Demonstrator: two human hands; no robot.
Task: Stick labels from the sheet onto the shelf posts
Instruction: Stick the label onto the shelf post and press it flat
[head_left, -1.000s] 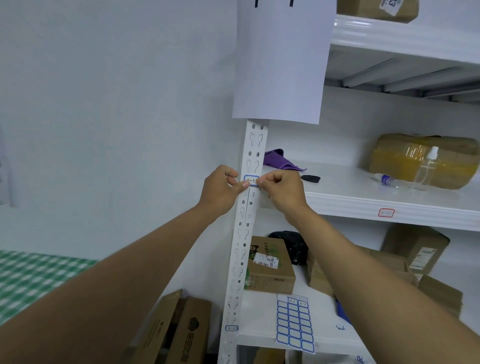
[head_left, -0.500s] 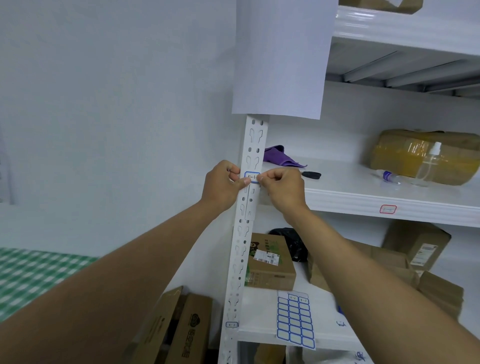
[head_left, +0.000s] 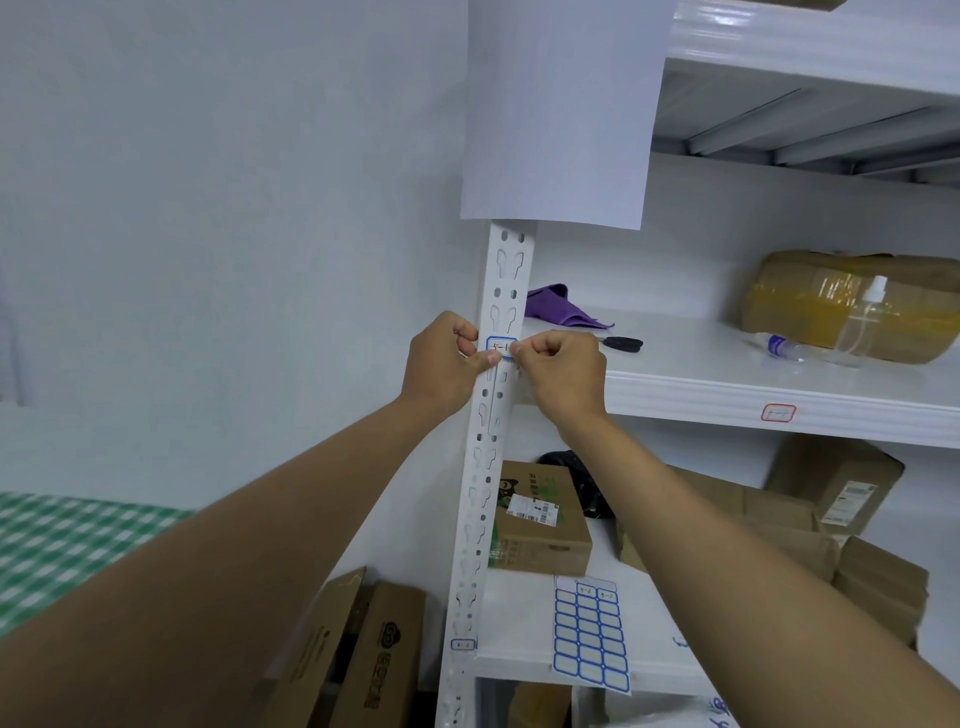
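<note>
Where the slotted white metal post (head_left: 493, 415) bears a blue-bordered rectangular label (head_left: 501, 347), your left hand (head_left: 441, 364) and right hand (head_left: 561, 371), fingers curled, pinch its ends.

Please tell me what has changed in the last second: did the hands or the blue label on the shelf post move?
Almost nothing changed. Both hands stay at the blue label on the shelf post: the left hand presses it with the thumb, the right hand keeps its grip on the label's right edge. The label sheet still lies on the lower shelf. Only the camera shifted slightly.
</note>
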